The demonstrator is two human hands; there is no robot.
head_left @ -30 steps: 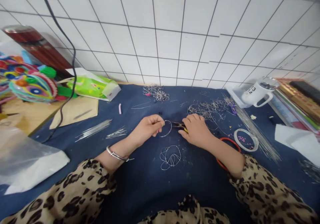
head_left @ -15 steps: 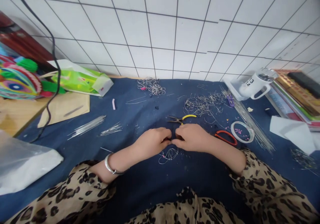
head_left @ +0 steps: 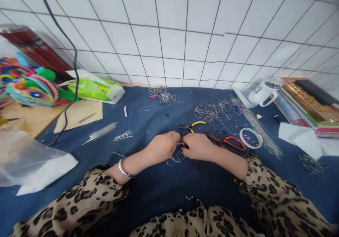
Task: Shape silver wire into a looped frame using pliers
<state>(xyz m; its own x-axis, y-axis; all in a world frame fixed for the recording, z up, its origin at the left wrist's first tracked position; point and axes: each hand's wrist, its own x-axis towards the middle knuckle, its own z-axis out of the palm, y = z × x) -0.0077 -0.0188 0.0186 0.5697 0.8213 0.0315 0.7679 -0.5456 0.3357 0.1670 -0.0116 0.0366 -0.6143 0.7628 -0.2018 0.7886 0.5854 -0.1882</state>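
Observation:
My left hand and my right hand meet fingertip to fingertip over the blue cloth. Both are closed in a pinch, and a thin piece of silvery wire shows in the small gap between them. Just below the fingers lies a looped bundle of thin wire, partly hidden by the hands. Beyond my right hand are yellow-handled pliers. Beside my right forearm rest red-handled cutters.
A round dish holds pink beads. Long straight wires lie beside it. Tangled wire and another tangle sit toward the tiled wall. Short wire bundles lie left. A white mug stands right, a plastic bag left.
The view has shifted, so the table contents sit somewhat differently in it. My hands have drawn slightly apart, showing the wire between them. More of the red-handled cutters is visible.

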